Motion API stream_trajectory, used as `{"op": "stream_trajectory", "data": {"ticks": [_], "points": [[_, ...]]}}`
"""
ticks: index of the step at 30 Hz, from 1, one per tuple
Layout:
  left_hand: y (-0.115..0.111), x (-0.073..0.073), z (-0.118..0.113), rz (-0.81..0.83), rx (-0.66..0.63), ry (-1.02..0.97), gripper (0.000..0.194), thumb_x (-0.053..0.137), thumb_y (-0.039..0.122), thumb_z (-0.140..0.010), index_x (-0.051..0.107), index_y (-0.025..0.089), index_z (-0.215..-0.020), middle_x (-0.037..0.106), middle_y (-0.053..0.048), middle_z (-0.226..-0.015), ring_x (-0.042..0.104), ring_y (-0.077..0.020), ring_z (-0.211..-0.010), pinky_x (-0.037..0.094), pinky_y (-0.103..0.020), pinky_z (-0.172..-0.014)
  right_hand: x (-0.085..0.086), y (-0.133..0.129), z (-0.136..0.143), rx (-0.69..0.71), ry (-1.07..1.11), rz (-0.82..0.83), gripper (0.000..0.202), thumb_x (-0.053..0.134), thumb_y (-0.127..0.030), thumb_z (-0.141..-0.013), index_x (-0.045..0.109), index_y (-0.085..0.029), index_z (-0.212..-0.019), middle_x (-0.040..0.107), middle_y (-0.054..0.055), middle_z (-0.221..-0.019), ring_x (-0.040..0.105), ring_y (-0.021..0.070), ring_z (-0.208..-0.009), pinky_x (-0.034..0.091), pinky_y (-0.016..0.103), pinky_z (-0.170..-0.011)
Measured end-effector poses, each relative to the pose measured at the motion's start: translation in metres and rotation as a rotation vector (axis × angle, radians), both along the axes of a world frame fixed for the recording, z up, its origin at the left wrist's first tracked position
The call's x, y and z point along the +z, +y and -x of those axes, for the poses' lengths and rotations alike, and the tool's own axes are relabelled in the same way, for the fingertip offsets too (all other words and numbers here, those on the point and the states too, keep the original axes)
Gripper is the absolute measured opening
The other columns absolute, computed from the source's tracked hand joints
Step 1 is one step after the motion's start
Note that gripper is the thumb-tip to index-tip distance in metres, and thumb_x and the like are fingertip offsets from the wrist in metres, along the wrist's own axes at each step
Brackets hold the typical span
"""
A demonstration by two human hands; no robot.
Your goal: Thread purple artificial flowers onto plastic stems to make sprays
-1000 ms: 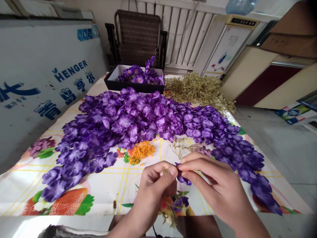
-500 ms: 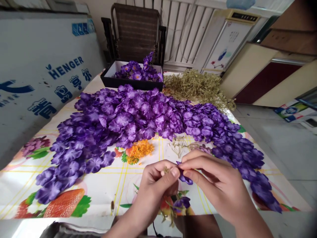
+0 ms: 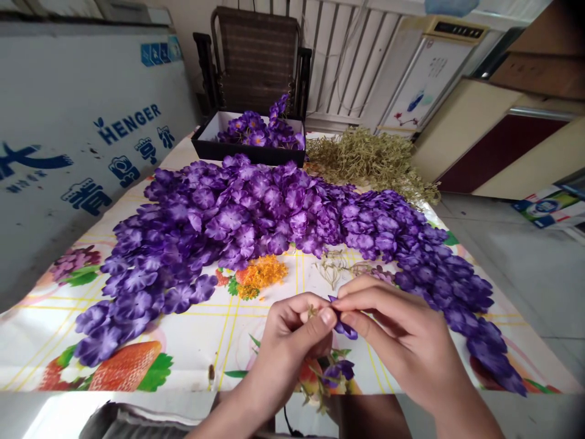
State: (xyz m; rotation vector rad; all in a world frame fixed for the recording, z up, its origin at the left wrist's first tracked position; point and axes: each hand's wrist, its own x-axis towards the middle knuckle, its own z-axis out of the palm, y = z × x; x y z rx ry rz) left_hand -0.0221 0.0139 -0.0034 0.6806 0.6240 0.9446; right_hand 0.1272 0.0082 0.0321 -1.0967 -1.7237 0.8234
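Note:
My left hand [image 3: 290, 344] is closed, thumb against forefinger, around a green artificial flower stem [image 3: 322, 402] that hangs below it. A purple flower [image 3: 339, 369] shows on the hanging part. My right hand [image 3: 404, 341] pinches a purple petal piece [image 3: 346, 330] right beside the left fingertips; the exact join between petal and stem is hidden. Just beyond my hands lie a small pile of orange flower centres [image 3: 265, 273] and a loose pale green stem [image 3: 333, 268]. A broad arc of purple petal pieces [image 3: 242, 213] spreads around them on the flowered tablecloth [image 3: 183, 341].
At the back, a black box [image 3: 247, 152] with a white inside holds finished-looking purple flowers [image 3: 256, 131]. Right of it sits a heap of bare green stems [image 3: 375, 158]. A large white carton [image 3: 91, 91] borders the left side. Behind stands a brown chair [image 3: 256, 61].
The view has shifted slightly, so the scene sits a little to the right. Both hands keep nearly the same pinch on the stem and petal piece.

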Motion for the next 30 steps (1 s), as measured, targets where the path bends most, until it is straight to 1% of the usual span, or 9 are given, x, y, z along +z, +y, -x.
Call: {"op": "stream_trajectory", "data": {"ticks": [4, 10, 16, 20, 24, 27, 30], "points": [[0.0003, -0.001, -0.0014, -0.002, 0.01, -0.033, 0.032, 0.067, 0.035, -0.082, 0.053, 0.016, -0.062, 0.032, 0.009, -0.047, 0.023, -0.0063, -0.045, 0.02, -0.022, -0.046, -0.0009, 0.0004, -0.0012, 0.009, 0.004, 0.007, 0.016, 0.058, -0.008, -0.086, 0.067, -0.021, -0.085, 0.067, 0.001, -0.08, 0.064, 0.0151, -0.078, 0.051, 0.025, -0.066], [0.0015, -0.003, -0.0025, 0.007, 0.011, -0.04, 0.032, 0.069, 0.035, -0.08, 0.054, 0.015, -0.061, 0.035, 0.008, -0.046, 0.025, -0.0058, -0.044, 0.023, -0.021, -0.047, -0.0015, 0.0023, -0.001, 0.003, 0.057, 0.049, 0.015, 0.06, -0.009, -0.086, 0.068, -0.022, -0.084, 0.067, 0.0, -0.081, 0.063, 0.013, -0.079, 0.05, 0.021, -0.067], [0.0034, -0.0025, -0.0034, 0.029, 0.021, -0.005, 0.036, 0.074, 0.04, -0.074, 0.053, 0.016, -0.058, 0.035, 0.009, -0.044, 0.024, -0.0055, -0.043, 0.023, -0.021, -0.046, -0.0015, 0.0034, -0.0018, 0.022, 0.092, 0.069, 0.015, 0.061, -0.01, -0.085, 0.069, -0.022, -0.083, 0.067, 0.002, -0.082, 0.064, 0.0151, -0.079, 0.052, 0.024, -0.065], [0.0031, -0.0028, -0.0019, 0.005, -0.008, -0.001, 0.034, 0.071, 0.039, -0.077, 0.053, 0.016, -0.06, 0.034, 0.009, -0.045, 0.023, -0.0058, -0.044, 0.022, -0.021, -0.046, -0.0022, 0.0035, -0.0018, 0.022, 0.097, 0.077, 0.014, 0.061, -0.011, -0.085, 0.069, -0.022, -0.083, 0.067, 0.003, -0.083, 0.064, 0.0164, -0.08, 0.053, 0.025, -0.065], [0.0007, -0.0051, 0.0009, -0.037, 0.012, 0.036, 0.031, 0.066, 0.037, -0.083, 0.054, 0.015, -0.065, 0.03, 0.009, -0.048, 0.02, -0.0058, -0.046, 0.018, -0.021, -0.046, -0.0021, 0.0036, -0.001, 0.032, 0.039, 0.063, 0.016, 0.059, -0.009, -0.086, 0.069, -0.021, -0.083, 0.066, 0.002, -0.083, 0.062, 0.0151, -0.078, 0.051, 0.025, -0.067], [-0.001, -0.0073, 0.0022, -0.059, 0.028, 0.084, 0.028, 0.066, 0.038, -0.083, 0.057, 0.015, -0.069, 0.031, 0.008, -0.051, 0.022, -0.0063, -0.047, 0.018, -0.022, -0.047, -0.0019, 0.0033, -0.001, 0.029, 0.02, 0.044, 0.016, 0.059, -0.008, -0.086, 0.069, -0.021, -0.083, 0.066, 0.002, -0.083, 0.062, 0.0143, -0.079, 0.05, 0.023, -0.067], [-0.0019, -0.0078, 0.0029, -0.061, 0.036, 0.085, 0.028, 0.066, 0.038, -0.083, 0.057, 0.016, -0.069, 0.031, 0.008, -0.052, 0.022, -0.0067, -0.048, 0.019, -0.022, -0.047, -0.002, 0.0027, -0.0012, 0.035, 0.032, 0.05, 0.017, 0.06, -0.008, -0.086, 0.069, -0.022, -0.083, 0.066, 0.001, -0.083, 0.062, 0.0145, -0.08, 0.05, 0.024, -0.068]]}}
